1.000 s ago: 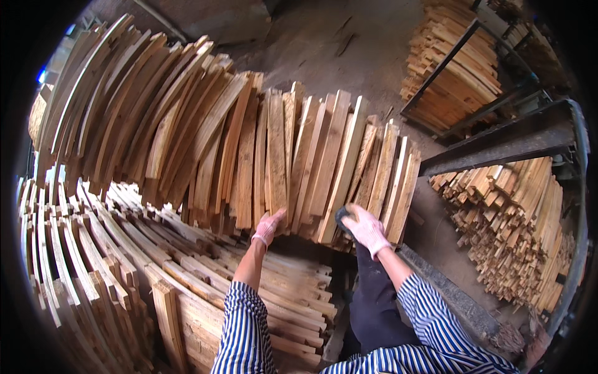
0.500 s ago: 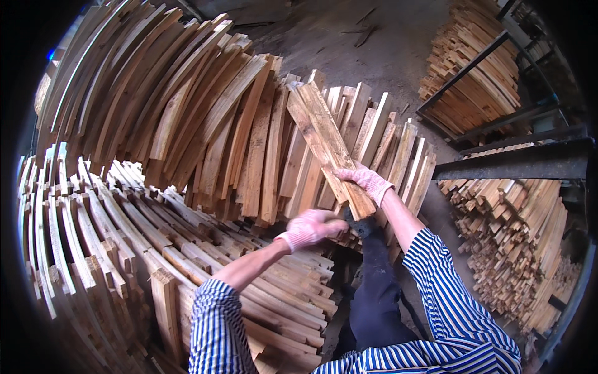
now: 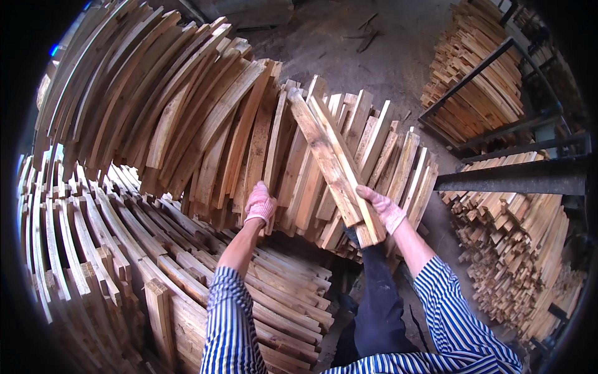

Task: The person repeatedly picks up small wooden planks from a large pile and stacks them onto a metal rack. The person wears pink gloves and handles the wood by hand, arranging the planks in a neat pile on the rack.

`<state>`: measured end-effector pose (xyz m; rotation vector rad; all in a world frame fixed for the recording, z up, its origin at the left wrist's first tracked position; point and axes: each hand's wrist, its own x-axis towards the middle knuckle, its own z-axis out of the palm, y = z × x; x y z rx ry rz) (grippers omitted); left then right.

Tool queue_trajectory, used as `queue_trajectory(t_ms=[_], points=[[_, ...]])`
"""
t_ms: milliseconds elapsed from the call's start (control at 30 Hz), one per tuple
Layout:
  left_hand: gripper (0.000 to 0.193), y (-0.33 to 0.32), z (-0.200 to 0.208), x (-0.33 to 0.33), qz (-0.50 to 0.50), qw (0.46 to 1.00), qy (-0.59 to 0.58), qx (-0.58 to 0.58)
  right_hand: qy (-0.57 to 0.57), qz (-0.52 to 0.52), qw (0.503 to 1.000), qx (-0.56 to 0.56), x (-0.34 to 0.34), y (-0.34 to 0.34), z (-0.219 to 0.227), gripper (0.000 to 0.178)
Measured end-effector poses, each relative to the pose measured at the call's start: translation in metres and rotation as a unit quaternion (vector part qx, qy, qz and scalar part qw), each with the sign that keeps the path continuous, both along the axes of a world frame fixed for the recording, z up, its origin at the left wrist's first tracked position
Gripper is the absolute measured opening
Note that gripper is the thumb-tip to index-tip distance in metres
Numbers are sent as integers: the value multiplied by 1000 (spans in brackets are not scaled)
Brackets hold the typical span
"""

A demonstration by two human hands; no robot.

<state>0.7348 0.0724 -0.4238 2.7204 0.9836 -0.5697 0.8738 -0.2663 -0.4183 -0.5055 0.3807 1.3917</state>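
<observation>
Both my hands wear pale pink work gloves. My right hand (image 3: 384, 210) is closed on the lower part of a narrow wooden board (image 3: 344, 163), its thumb side along the board's right edge. Against that board's left side lies a wider wooden plank (image 3: 324, 159); whether my fingers reach under it is hidden. Both pieces slant up and left over the stack. My left hand (image 3: 260, 202) is closed at the near end of a wooden slat (image 3: 256, 153) that leans in the stack, and its fingertips are partly hidden.
A long row of leaning slats (image 3: 187, 106) runs to the far left. Below it, more layered boards (image 3: 274, 305) fill the near left. Timber piles (image 3: 473, 81) stand at the right around a dark metal frame (image 3: 517, 177). Wood scraps (image 3: 367, 38) lie on the floor beyond.
My left hand has moved left and up from the held boards to a slat in the stack. My right hand has come slightly nearer, and the two boards have shifted against each other.
</observation>
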Motion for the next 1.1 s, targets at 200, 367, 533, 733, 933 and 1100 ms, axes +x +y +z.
queue_trajectory(t_ms=[200,367,533,733,933,1100], points=[[50,-107,71,9,130,790,-31,-599,-39,-49,997,-34,-47,9,-14,91],[57,-111,62,36,-40,855,19,-516,18,-61,997,53,-46,-1,13,101],[71,-21,8,32,75,963,-256,-43,38,-63,991,113,-46,17,27,100],[65,9,25,47,86,988,2,126,-6,-83,993,81,-39,16,38,99],[47,-71,77,62,147,862,-71,-479,-32,-27,999,-5,-41,10,11,84],[52,-117,96,58,322,617,-176,-697,-252,-41,962,-101,-47,46,63,61]])
